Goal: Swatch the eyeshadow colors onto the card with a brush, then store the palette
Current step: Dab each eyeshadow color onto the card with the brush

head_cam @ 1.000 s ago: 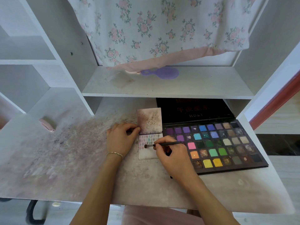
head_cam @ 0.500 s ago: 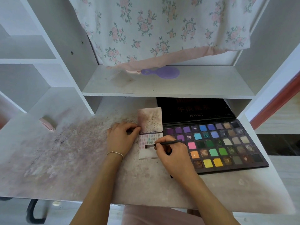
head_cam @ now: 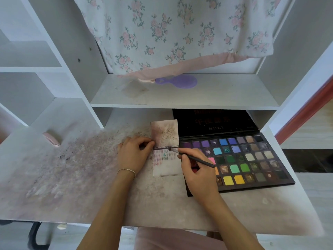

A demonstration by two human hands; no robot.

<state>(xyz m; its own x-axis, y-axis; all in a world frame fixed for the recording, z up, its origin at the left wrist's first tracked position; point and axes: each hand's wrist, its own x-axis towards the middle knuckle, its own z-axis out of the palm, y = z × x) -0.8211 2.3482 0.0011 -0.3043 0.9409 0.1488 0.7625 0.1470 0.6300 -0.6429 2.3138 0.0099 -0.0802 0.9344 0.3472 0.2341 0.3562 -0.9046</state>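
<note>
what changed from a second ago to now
The right hand has swung the brush so its tip went from the middle of the lower card up to that card's top edge, by the fold, nearer the palette. The left hand still pinches the card's left edge. Palette and card have not moved.

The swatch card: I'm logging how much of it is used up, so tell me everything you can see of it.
The swatch card is a small hinged pair of pale, stiff-looking panels lying open and flat on the desk, just left of the open palette. The far panel is smudged brown and speckled. The near one carries rows of small pink, purple and green dabs across its top; its lower part is bare. The left hand pinches it at the fold; the brush tip sits at the fold's right end.
</note>
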